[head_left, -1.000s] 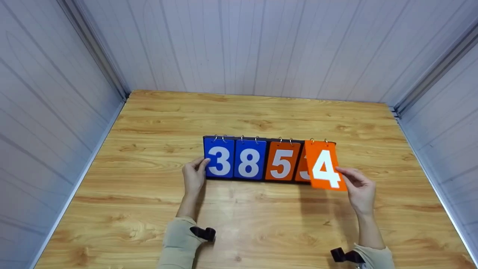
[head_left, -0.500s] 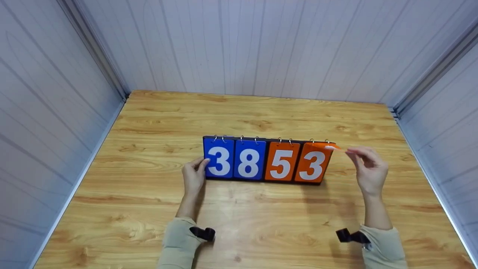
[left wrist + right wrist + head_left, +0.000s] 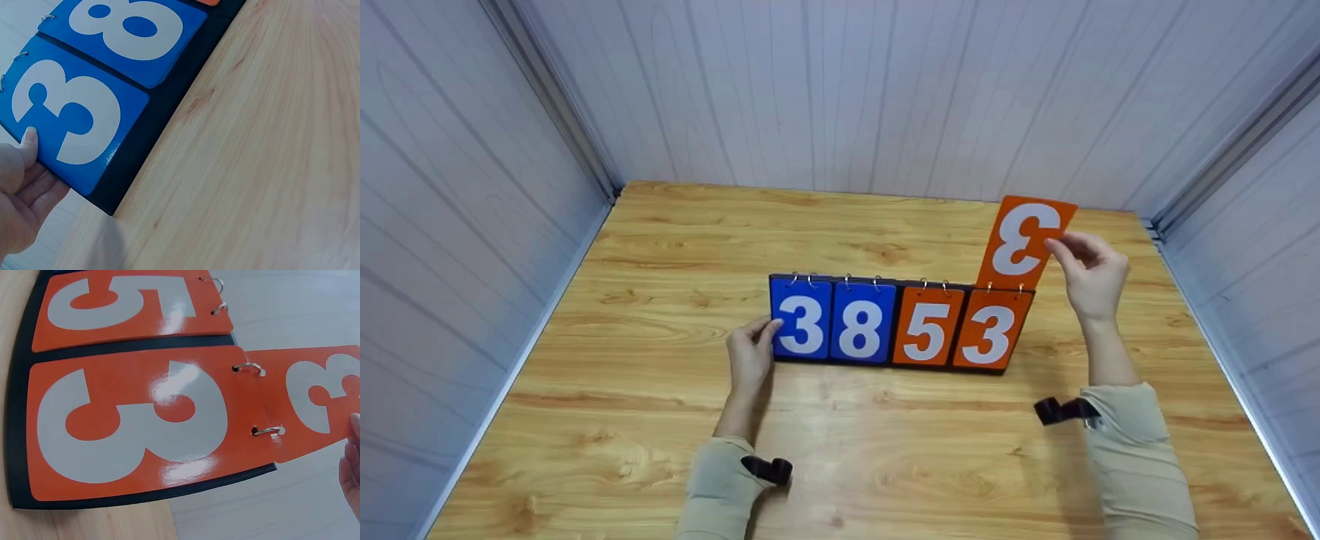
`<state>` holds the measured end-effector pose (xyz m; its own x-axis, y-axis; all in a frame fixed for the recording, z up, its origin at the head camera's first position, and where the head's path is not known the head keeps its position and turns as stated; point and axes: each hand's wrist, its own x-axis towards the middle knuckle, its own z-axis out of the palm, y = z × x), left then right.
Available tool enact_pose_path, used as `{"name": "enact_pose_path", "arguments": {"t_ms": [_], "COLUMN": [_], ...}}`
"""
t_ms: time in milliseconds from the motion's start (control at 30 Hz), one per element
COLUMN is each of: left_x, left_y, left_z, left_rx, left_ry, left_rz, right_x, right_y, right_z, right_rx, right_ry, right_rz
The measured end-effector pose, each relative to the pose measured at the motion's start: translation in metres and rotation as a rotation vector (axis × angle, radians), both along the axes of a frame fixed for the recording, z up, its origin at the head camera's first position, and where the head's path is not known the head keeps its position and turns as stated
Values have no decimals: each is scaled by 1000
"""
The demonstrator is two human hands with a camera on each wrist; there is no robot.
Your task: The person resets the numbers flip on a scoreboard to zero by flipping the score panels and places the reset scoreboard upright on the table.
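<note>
A flip scoreboard [image 3: 893, 365] stands on the wooden table, reading 3 and 8 on blue cards, then 5 and 3 on orange cards. At its left edge my left hand [image 3: 750, 352] grips the board, thumb on the blue 3 card [image 3: 84, 107] and fingers behind. My right hand [image 3: 1093, 277] pinches the right edge of an orange card [image 3: 1024, 244], raised above the board on its metal rings. The raised card's visible face bears an upside-down 3. Below it the front orange 3 card [image 3: 129, 422] lies flat against the black backing. In the right wrist view only part of the right hand shows.
The wooden table [image 3: 870, 450] extends around the board on all sides. Pale panelled walls [image 3: 847, 90] rise at the back, left and right. A black strap-mounted camera [image 3: 769, 470] sits on each wrist over beige sleeves.
My right hand has swung the orange 4 card up and over the rings, baring the 3 beneath and turning its back toward view. The left hand has stayed at the left edge.
</note>
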<state>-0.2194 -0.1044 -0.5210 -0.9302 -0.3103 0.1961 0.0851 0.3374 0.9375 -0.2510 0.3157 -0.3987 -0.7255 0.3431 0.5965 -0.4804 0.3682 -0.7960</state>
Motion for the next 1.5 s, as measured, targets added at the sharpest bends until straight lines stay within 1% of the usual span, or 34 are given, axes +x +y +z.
{"name": "enact_pose_path", "arguments": {"t_ms": [133,233,367,467,567,700,900,1000,1067,1233,1333,1500], "left_x": [0,-1,0,0,0,0,0,-1,-1,-1,-1,-1], "left_y": [0,0,1,1,1,1,2,2,2,2,2,0], "left_z": [-1,-1,-2,-2,-3,-2,-1,0,1,1,1,0], "left_rx": [16,28,31,29,27,28,22,25,29,42,48,41], "left_ry": [-4,-5,-11,-14,-9,11,31,27,24,6,-4,4], "left_rz": [-7,-5,-8,-11,-13,-12,-12,-17,-17,-9,-5,4], "right_x": [-15,-25,-30,-29,-25,-17,2,10,16,28,35,45], "right_y": [0,1,3,3,4,5,4,3,1,-3,-6,-11], "right_z": [-1,-4,-9,-14,-19,-25,-34,-41,-45,-57,-64,-77], "right_rx": [45,65,48,14,-24,-61,-63,-82,-112,-160,-166,-205], "right_ry": [-100,-180,-267,-303,-308,-289,-286,-263,-254,-277,-278,-280], "right_rz": [-63,-85,-63,-39,-26,-24,-64,-75,-78,-93,-108,-120]}}
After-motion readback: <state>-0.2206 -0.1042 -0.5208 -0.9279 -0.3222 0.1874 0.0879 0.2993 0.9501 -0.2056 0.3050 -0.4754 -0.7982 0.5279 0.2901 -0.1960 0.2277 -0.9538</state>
